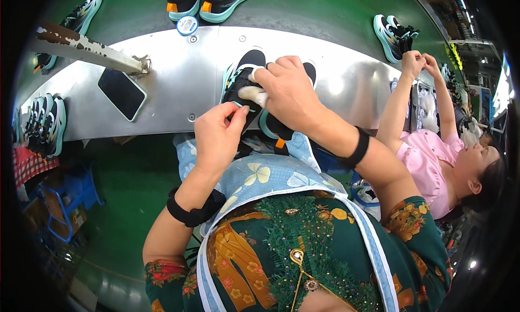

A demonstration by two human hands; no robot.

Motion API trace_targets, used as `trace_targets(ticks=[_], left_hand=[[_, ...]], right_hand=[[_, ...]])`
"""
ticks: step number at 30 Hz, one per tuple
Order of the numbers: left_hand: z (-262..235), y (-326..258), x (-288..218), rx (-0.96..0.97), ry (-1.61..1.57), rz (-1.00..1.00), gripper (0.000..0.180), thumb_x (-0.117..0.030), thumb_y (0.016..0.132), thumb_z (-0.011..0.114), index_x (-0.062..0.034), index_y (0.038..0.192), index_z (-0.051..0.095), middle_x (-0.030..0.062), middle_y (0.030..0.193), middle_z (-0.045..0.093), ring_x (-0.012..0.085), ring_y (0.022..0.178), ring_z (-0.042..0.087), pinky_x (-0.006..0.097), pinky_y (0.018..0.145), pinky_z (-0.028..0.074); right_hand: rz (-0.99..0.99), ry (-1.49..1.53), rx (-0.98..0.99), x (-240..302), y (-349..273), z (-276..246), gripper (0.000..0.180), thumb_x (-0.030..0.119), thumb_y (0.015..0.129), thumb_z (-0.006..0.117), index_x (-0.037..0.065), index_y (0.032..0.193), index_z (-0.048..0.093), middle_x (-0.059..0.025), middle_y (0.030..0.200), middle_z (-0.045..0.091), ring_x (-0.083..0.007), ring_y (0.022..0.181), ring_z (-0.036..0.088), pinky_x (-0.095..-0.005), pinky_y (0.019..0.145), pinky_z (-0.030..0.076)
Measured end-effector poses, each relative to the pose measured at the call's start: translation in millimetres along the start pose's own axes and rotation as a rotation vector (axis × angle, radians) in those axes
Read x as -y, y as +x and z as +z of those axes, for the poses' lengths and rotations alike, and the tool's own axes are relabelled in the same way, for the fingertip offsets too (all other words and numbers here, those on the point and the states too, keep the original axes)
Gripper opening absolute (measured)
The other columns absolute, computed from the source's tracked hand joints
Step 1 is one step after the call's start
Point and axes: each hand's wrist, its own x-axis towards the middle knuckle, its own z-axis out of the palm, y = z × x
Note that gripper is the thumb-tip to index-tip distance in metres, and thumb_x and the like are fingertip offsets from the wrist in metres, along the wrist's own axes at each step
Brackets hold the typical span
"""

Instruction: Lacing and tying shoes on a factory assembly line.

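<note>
A black sneaker [252, 58] with a pale teal sole lies toe-away at the near edge of the metal bench, in front of me. Its mate [310, 71] is just to the right, mostly hidden behind my right hand [290, 90]. White covers wrap some of my right hand's fingertips, which curl down against the first shoe's lacing. My left hand [218, 134] pinches thumb against forefinger beside that shoe's opening. A thin teal edge shows at the pinch; what either hand grips there is too small or covered to make out.
A phone [122, 94] lies on the metal bench [168, 57] at left, under a chipped metal bar [89, 49]. Beyond runs a green belt [303, 14] with sneaker pairs [225, 3] and a round white-and-blue tag [187, 25]. At right a person in pink [428, 155] works.
</note>
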Motion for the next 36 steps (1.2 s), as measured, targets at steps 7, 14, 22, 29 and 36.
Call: trace_targets(ticks=[7,14,22,29,36], left_hand=[[1,-3,-2,0.020,-0.056,-0.035,0.020,-0.017,0.088,0.068,0.0023,0.082,0.067,0.0058,0.054,0.050,0.0087,0.050,0.041,0.028,0.049,0.036],[0,0,2,0.021,-0.023,-0.023,0.020,-0.017,0.090,0.067,0.0021,0.084,0.068,0.0009,0.056,0.049,0.0062,0.053,0.039,0.026,0.050,0.034],[-2,1,2,0.054,0.020,-0.044,0.021,-0.017,0.091,0.066,0.0024,0.087,0.070,-0.0037,0.059,0.052,0.0028,0.056,0.040,0.023,0.050,0.032],[1,1,3,0.059,0.001,-0.063,0.021,-0.017,0.092,0.065,0.0028,0.089,0.070,-0.0033,0.062,0.055,0.0025,0.058,0.043,0.023,0.051,0.035],[-2,2,7,0.090,-0.024,-0.053,0.021,-0.018,0.092,0.065,0.0024,0.092,0.071,0.0003,0.071,0.065,0.0030,0.063,0.049,0.023,0.056,0.040]], right_hand=[[-0.029,0.081,0.016,-3,-2,-6,0.026,0.029,0.078,0.076,0.007,0.088,0.064,-0.0104,0.071,0.059,-0.0298,0.071,0.055,-0.0393,0.076,0.041],[0.102,0.174,0.150,0,6,-17,0.031,0.030,0.077,0.076,0.008,0.098,0.068,-0.0116,0.077,0.060,-0.0294,0.078,0.056,-0.0389,0.076,0.041],[0.092,-0.008,0.125,-2,11,-7,0.028,0.030,0.076,0.077,0.006,0.085,0.066,-0.0109,0.071,0.058,-0.0292,0.076,0.055,-0.0392,0.069,0.041],[0.019,0.094,0.054,2,7,-3,0.029,0.029,0.076,0.076,0.010,0.096,0.069,-0.0117,0.076,0.060,-0.0300,0.076,0.056,-0.0381,0.076,0.041],[0.117,0.458,0.337,-12,12,-23,0.039,0.018,0.077,0.076,0.013,0.115,0.068,-0.0170,0.086,0.059,-0.0343,0.082,0.056,-0.0402,0.075,0.045]])
